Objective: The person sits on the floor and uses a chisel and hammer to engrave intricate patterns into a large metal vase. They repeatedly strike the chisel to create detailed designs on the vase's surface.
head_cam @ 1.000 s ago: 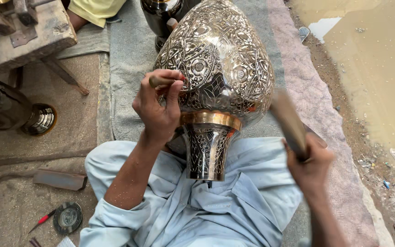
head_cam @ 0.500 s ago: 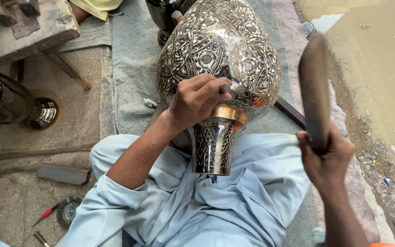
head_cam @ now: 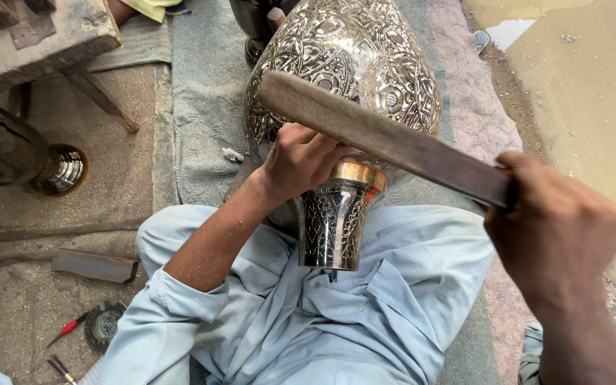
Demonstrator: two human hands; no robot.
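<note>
A large engraved metal vase [head_cam: 351, 64] lies between my legs, its neck [head_cam: 333, 224] pointing toward me over my light blue clothing. My left hand [head_cam: 301, 160] rests on the vase's shoulder just above the brass band, fingers closed as if pinching a small tool that I cannot make out. My right hand [head_cam: 554, 221] grips one end of a long flat wooden bar [head_cam: 386, 139]. The bar slants up to the left, its far end over the vase body above my left hand.
A grey cloth [head_cam: 201, 107] covers the ground under the vase. At left stand a wooden block [head_cam: 37, 36] and a shiny metal vessel [head_cam: 8, 153]. A flat metal bar [head_cam: 94, 265], a round disc [head_cam: 103, 324] and a red-handled tool [head_cam: 69, 328] lie near my left knee. Muddy water [head_cam: 593, 85] spreads at right.
My right hand has swung the wooden bar from upright at the right down and leftward over the vase. My left hand stays on the vase's shoulder.
</note>
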